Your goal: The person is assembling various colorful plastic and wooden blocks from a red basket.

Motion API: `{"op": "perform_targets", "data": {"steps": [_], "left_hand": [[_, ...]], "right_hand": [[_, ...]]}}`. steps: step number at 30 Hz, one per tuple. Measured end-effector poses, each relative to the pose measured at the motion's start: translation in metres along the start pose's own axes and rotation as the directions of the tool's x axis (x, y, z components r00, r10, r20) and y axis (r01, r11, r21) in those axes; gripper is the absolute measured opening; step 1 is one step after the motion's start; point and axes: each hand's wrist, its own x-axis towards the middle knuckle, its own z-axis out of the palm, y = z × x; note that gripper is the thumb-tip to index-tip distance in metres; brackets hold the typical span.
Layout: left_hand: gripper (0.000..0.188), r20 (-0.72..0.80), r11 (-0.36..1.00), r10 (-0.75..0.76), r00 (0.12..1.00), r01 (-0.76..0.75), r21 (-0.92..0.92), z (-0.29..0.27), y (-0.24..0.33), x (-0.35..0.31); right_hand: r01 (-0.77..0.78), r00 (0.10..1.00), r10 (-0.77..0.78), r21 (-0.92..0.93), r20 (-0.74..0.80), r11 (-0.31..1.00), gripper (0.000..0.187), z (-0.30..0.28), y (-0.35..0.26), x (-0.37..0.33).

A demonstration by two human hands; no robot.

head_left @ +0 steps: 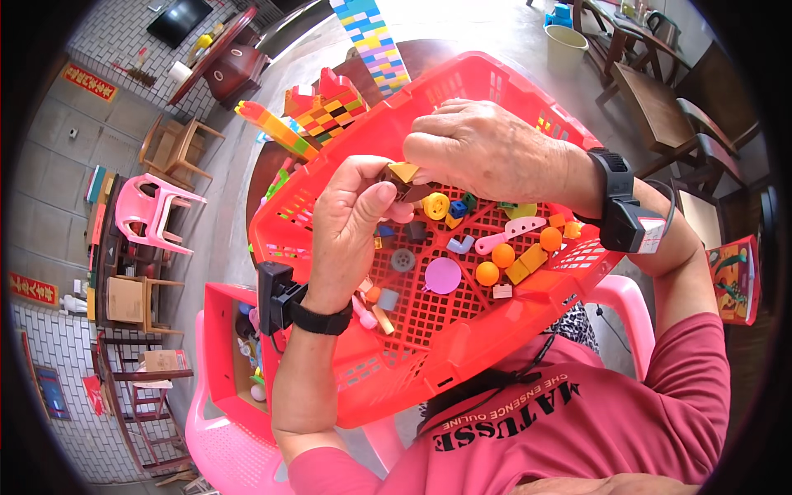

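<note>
Above the red plastic basket [474, 346], my two hands meet at a small brown toy piece with a yellow wedge-shaped top [403, 171]. My left hand [351, 219] pinches it between thumb and fingers. The fingers of my right hand [487, 148] are closed at its upper right side and partly cover it. Below them in the basket lie a yellow round piece [436, 205], a blue block [459, 209], a purple disc [443, 275], a pink-handled toy knife [510, 234], an orange ball [487, 273], yellow blocks [526, 263] and a grey round piece [403, 261].
Behind the basket stand a tall brick tower [373, 45] and a red, yellow and black brick build [326, 106] on a dark table. A pink box of toys [227, 346] rests on a pink chair [235, 437] at left. Another pink chair [157, 213] stands farther off.
</note>
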Motion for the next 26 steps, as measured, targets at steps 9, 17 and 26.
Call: {"op": "perform_targets", "data": {"steps": [9,17,26], "left_hand": [[0.038,0.060,0.976,-0.110,0.992,0.119,-0.180,-0.006,-0.010,0.006],[0.041,0.057,0.991,-0.100,0.993,0.105,-0.088,-0.009,-0.013,0.009],[0.042,0.040,0.990,-0.044,0.998,0.039,0.133,-0.011,-0.006,0.005]], "right_hand": [[-0.057,0.998,0.052,0.116,0.041,0.992,0.019,0.008,0.012,-0.002],[-0.025,0.999,0.025,0.012,-0.020,1.000,0.018,0.008,0.018,-0.002],[-0.041,0.999,0.040,0.033,0.036,0.999,0.020,0.004,0.014,0.001]]}}
